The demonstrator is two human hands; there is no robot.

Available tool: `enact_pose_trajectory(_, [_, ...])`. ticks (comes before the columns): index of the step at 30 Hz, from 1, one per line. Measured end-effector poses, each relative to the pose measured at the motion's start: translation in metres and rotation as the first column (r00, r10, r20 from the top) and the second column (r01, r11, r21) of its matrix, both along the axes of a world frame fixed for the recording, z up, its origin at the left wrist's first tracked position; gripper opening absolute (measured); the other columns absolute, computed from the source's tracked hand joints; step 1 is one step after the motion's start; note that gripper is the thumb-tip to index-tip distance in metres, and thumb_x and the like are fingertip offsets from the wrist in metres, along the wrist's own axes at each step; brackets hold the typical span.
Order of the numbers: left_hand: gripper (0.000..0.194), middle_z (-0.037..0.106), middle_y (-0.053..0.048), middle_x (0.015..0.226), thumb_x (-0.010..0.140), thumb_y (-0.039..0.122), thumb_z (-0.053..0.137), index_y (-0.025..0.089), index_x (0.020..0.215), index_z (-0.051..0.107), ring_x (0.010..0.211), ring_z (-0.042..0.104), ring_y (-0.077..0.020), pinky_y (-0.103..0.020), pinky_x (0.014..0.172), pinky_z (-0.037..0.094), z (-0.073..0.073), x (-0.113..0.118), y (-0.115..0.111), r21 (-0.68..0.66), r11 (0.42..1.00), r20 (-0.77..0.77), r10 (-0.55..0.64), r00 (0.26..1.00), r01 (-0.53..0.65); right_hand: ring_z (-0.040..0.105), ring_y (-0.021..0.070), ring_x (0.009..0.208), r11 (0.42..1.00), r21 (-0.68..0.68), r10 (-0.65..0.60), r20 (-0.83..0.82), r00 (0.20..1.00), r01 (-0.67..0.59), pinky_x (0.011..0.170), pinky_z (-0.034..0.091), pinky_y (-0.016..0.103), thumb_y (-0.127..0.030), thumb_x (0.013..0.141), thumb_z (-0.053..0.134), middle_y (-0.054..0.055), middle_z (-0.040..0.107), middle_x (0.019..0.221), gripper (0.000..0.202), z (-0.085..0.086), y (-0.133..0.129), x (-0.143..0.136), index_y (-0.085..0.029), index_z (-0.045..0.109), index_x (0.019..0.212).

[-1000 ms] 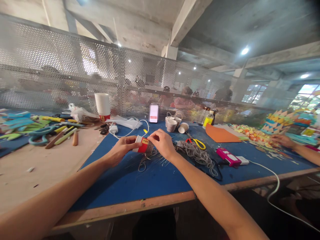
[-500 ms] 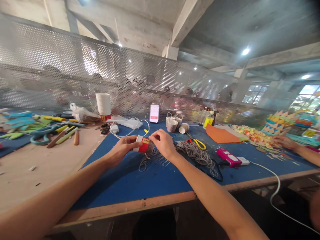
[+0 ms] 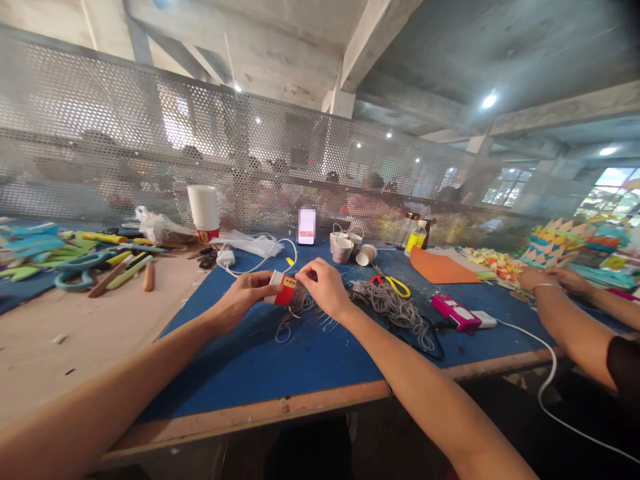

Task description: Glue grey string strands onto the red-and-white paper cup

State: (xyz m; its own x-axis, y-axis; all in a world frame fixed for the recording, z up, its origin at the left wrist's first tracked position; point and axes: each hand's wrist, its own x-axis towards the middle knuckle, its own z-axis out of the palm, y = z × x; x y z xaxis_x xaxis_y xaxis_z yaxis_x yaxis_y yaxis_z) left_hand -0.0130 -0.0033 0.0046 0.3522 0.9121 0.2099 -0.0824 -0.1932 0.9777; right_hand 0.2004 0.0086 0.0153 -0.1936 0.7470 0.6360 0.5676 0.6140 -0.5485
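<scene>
My left hand (image 3: 243,294) is closed around a paper cup (image 3: 286,289), which lies tilted on its side just above the blue table top. The cup is white and red with a yellow patch, and grey cord is wound around its right end. At that end my right hand (image 3: 325,288) pinches with thumb and forefinger, apparently on the cord; the fingertips partly hide it. A loose loop of grey cord (image 3: 283,331) hangs below the cup. To the right of my right hand lies a tangled heap of the same cord (image 3: 395,303).
Behind the cord are yellow-handled scissors (image 3: 399,287), cord-wrapped cups (image 3: 342,248) and a yellow bottle (image 3: 417,239). A magenta device (image 3: 455,312) trails a white cable. Cup stack (image 3: 204,208), phone (image 3: 307,227) and blue scissors (image 3: 83,270) stand or lie farther left. A co-worker's hands (image 3: 543,281) are at right.
My hands stay almost in place at the cup, with a very slight shift in view. At the right, a co-worker's second arm has come in beside the first.
</scene>
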Motion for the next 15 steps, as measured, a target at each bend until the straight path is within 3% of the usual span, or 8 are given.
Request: enact_pose_trajectory(15, [0.029, 0.083, -0.008, 0.097, 0.080, 0.036, 0.085, 0.020, 0.104, 0.085, 0.083, 0.073, -0.0229, -0.032, 0.080, 0.053, 0.0037, 0.0008, -0.0036, -0.015, 1.000, -0.009, -0.024, 1.000, 0.024, 0.061, 0.0132, 0.076, 0.999, -0.018, 0.033, -0.007, 0.999, -0.033, 0.079, 0.050, 0.025, -0.016, 0.091, 0.073, -0.001, 0.062, 0.084, 0.016, -0.0005, 0.0020, 0.0006, -0.020, 0.066, 0.077])
